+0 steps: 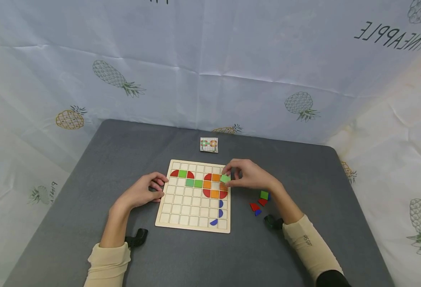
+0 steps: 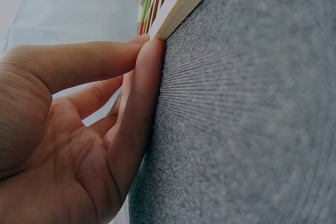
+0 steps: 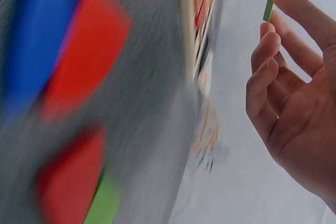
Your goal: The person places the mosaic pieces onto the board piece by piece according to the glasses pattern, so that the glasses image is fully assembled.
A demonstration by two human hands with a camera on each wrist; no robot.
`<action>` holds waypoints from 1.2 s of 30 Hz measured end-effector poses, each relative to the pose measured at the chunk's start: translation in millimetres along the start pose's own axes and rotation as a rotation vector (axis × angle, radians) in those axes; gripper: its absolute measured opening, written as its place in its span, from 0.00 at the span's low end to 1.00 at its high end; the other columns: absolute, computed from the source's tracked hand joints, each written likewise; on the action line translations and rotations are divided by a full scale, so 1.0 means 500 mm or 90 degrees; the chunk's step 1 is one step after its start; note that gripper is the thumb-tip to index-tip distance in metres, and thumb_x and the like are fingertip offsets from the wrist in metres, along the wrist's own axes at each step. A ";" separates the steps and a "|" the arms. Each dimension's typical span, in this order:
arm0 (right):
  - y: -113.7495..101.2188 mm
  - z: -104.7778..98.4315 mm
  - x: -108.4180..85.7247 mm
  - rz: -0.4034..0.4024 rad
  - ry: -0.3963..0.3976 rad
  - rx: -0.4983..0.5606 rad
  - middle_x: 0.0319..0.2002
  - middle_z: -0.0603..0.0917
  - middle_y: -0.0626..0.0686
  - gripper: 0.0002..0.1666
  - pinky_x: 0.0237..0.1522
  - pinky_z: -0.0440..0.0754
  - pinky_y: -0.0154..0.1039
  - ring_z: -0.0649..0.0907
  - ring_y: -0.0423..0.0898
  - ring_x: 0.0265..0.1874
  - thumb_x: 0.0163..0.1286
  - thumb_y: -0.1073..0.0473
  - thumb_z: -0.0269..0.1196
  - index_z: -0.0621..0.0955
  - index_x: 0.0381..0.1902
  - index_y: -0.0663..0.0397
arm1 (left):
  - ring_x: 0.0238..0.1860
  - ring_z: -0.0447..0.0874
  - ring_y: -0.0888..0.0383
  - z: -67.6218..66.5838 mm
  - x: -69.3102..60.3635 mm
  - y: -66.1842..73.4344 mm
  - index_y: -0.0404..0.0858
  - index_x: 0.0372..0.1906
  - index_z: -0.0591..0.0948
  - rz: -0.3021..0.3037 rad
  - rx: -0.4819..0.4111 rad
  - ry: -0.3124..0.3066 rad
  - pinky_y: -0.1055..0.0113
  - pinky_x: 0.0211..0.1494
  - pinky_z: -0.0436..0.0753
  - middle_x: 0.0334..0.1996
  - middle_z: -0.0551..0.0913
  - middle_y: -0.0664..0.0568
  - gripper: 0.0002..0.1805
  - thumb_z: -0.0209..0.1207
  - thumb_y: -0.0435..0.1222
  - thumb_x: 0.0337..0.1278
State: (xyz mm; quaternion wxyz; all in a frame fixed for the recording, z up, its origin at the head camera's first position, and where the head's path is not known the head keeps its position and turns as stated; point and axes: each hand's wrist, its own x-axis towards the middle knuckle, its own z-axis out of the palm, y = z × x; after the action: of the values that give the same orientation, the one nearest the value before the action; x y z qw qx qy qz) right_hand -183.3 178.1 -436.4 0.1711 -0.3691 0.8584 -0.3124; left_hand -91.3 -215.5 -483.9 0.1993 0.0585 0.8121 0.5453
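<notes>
Our right hand (image 1: 247, 174) pinches a green square (image 1: 225, 178) over the board's (image 1: 187, 208) right edge.
Our left hand (image 1: 141, 191) touches its left edge, tabletop (image 1: 128, 151) beyond; the green square sits near-level.

Creased pale fabric backdrop (image 1: 181, 95) with grey-green pineapple prints (image 1: 300, 103), hanging behind and beside dark grey, round-cornered, cloth-covered table (image 1: 196, 259)

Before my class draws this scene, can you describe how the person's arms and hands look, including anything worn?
The left hand and right hand are ungloved. The left sleeve and right sleeve are beige, ending on the forearms. Dark lettering, too small to read, marks the right one, with a black part farther up. Black devices show beside both forearms.
</notes>
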 end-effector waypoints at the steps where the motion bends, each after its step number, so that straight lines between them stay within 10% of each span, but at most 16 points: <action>1: -0.010 0.006 0.014 -0.009 -0.009 -0.004 0.46 0.87 0.46 0.18 0.36 0.83 0.34 0.82 0.39 0.31 0.67 0.53 0.80 0.88 0.53 0.44 | 0.46 0.78 0.50 0.000 0.001 -0.001 0.28 0.64 0.77 0.001 0.002 0.000 0.61 0.42 0.93 0.48 0.78 0.37 0.22 0.66 0.24 0.68; 19: -0.134 0.125 0.240 -0.050 -0.134 -0.156 0.49 0.88 0.46 0.20 0.40 0.78 0.33 0.82 0.39 0.41 0.72 0.47 0.76 0.88 0.58 0.43 | 0.44 0.81 0.52 -0.003 -0.003 0.003 0.25 0.63 0.76 0.011 0.011 -0.007 0.59 0.41 0.93 0.47 0.80 0.35 0.21 0.66 0.24 0.69; 36: -0.160 0.165 0.279 -0.017 -0.142 -0.171 0.51 0.88 0.44 0.19 0.42 0.82 0.36 0.85 0.39 0.47 0.73 0.49 0.75 0.88 0.59 0.42 | 0.43 0.81 0.52 -0.002 -0.002 0.004 0.24 0.60 0.76 0.017 0.006 -0.005 0.62 0.40 0.93 0.46 0.80 0.36 0.20 0.66 0.24 0.69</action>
State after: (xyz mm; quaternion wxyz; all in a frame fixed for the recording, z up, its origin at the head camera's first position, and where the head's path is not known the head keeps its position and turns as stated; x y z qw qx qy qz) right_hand -191.1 -1.8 -453.9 0.2100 -0.4321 0.8634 -0.1540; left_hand -90.9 -216.1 -481.4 0.1950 0.0726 0.8128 0.5441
